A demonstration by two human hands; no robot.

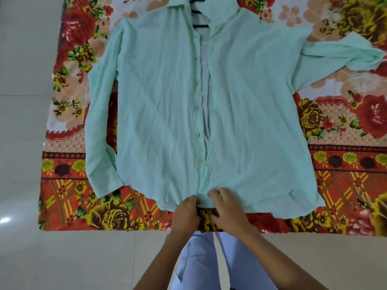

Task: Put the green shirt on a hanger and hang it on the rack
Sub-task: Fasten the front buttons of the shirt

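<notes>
Fingers (213, 194) of the right hand (227, 208) lie curled on the bottom hem of the green shirt (163, 105), at lower centre of the frame, knuckles up, pressing the cloth where the two front panels meet. The left hand (185, 214) sits just beside it, its fingers bent down over the hem's edge and closed on the fabric; how firmly either hand grips cannot be told. Both bare forearms rise from the bottom edge of the frame and converge at the hem, the right one crossing in from the lower right. Between them, pale blue trousers (196, 264) show at the bottom centre.

The shirt is light mint green, long-sleeved and lightly creased, and lies flat and face up across the middle of the frame, collar at the top, hem nearest the person. Its front is unbuttoned, with a narrow gap running down the centre and a row of small buttons along the left panel. One sleeve lies straight down the left side; the other stretches out toward the upper right, its cuff folded over. A dark hanger (199, 17) shows inside the open collar at top centre.

Under the shirt is a floral blanket (69, 208) in red, orange and yellow, spread on a pale tiled floor (23, 122).
</notes>
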